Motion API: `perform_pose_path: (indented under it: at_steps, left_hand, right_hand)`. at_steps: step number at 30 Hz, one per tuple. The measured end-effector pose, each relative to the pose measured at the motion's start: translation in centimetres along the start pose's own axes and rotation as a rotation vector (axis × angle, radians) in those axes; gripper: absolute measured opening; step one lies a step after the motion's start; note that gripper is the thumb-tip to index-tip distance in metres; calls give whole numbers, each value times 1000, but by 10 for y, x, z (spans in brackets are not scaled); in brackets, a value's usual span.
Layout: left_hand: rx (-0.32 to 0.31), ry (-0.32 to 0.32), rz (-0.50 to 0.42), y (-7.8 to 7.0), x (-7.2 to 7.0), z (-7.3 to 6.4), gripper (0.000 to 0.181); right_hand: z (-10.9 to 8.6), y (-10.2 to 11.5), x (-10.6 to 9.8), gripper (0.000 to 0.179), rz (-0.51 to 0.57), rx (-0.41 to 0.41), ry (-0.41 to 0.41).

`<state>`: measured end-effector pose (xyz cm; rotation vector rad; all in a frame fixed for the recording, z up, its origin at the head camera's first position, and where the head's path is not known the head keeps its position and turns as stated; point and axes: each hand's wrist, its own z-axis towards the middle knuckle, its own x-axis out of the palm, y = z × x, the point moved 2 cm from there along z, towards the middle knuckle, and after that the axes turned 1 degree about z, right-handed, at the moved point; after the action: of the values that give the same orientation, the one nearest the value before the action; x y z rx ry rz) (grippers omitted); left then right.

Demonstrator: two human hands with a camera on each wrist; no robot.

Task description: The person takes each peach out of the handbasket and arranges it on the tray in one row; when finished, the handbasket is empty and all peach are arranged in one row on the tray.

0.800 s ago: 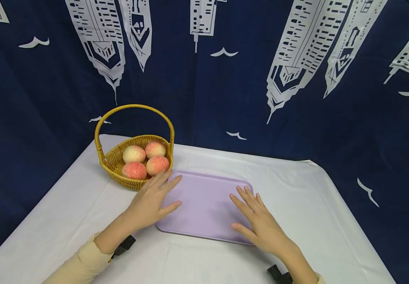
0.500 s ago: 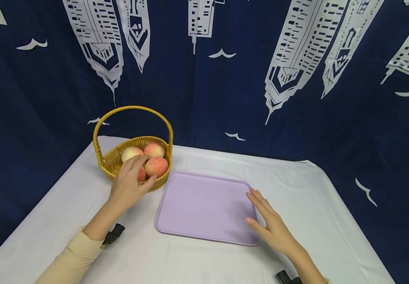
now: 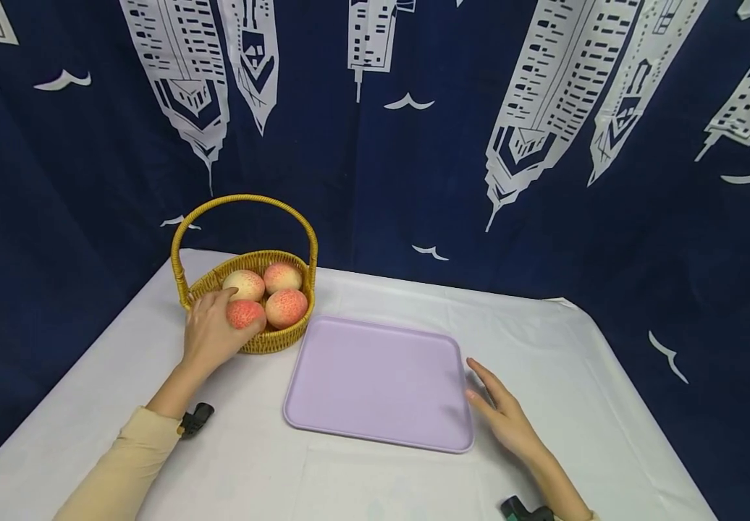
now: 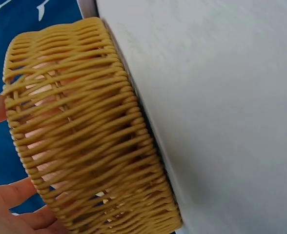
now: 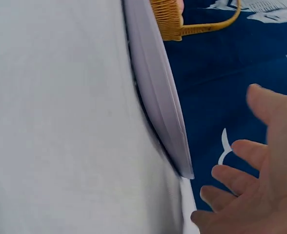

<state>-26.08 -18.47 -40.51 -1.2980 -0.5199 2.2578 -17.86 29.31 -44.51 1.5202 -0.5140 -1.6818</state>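
A navy curtain (image 3: 414, 181) printed with white skyscrapers and gulls hangs behind one table under a white cloth (image 3: 362, 477). On the cloth lies one lilac tray (image 3: 378, 380), flat and bare. Just to the left of the tray stands one wicker basket (image 3: 277, 340) with a hoop handle, its wall almost touching the tray's corner. Four peaches are in the basket. The left hand (image 3: 208, 336) reaches over the basket's near rim, fingers and thumb curled round the nearest peach (image 3: 245, 313). The right hand (image 3: 502, 409) lies with fingers straight and loosely spread, on the cloth at the tray's right edge.
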Motion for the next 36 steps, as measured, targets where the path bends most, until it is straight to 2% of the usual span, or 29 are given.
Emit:
perform_pose_path:
  at_steps: [5, 17, 30, 36]
  left_hand:
    - [-15, 20, 17, 5, 1, 1, 73]
    - [-40, 112, 57, 10, 2, 1, 70]
    - [-69, 157, 75, 13, 4, 1, 72]
    - [-81, 146, 74, 12, 3, 1, 71]
  right_hand:
    - [-1, -8, 5, 56, -33, 46, 4]
    - [0, -11, 7, 56, -32, 59, 36]
    - [1, -15, 10, 52, -99, 41, 31]
    - [1, -16, 10, 53, -104, 48, 32]
